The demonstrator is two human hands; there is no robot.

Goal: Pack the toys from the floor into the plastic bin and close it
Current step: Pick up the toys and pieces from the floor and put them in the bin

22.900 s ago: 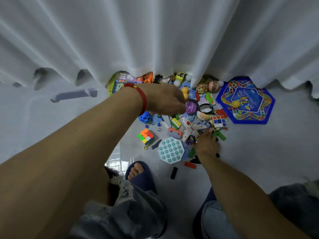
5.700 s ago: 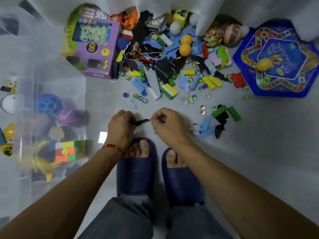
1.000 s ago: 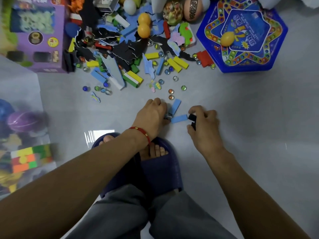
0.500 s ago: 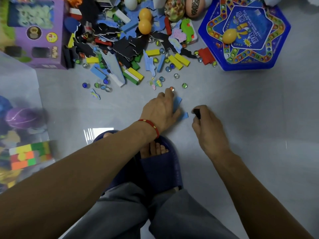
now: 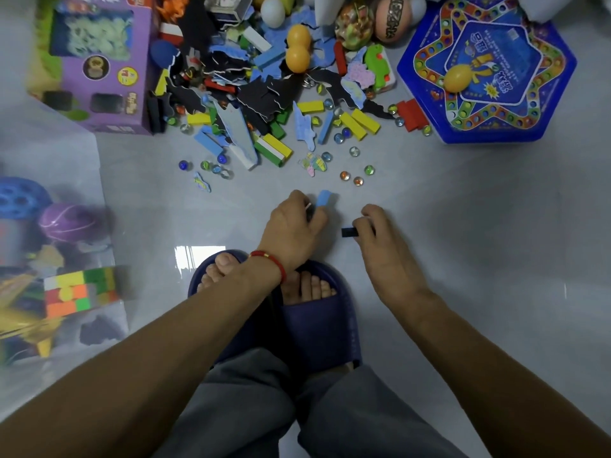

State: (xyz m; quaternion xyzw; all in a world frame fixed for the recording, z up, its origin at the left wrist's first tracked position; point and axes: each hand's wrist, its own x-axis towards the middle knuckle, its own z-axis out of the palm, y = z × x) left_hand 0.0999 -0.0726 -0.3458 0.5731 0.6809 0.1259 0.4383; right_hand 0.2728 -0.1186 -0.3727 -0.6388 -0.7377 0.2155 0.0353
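Head view, left hand (image 5: 294, 226): fingers curled around a light-blue rectangular block (image 5: 323, 199), its long axis pointing away.
Head view, right hand (image 5: 380, 236): pinching a small black block (image 5: 349, 232).
Head view, clear plastic bin (image 5: 59, 226): far left, nearer the left hand.
Head view, toy pile (image 5: 271, 94): ahead of both hands.

Two orange balls (image 5: 298, 35), two hands (image 5: 297, 226), one game board (image 5: 489, 66).

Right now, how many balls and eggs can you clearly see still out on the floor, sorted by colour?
Orange balls: 2
Yellow egg on the blue game board: 1
White egg: 1
Patterned eggs: 2
Total: 6
A pale shape at the top edge is too cut off to count.
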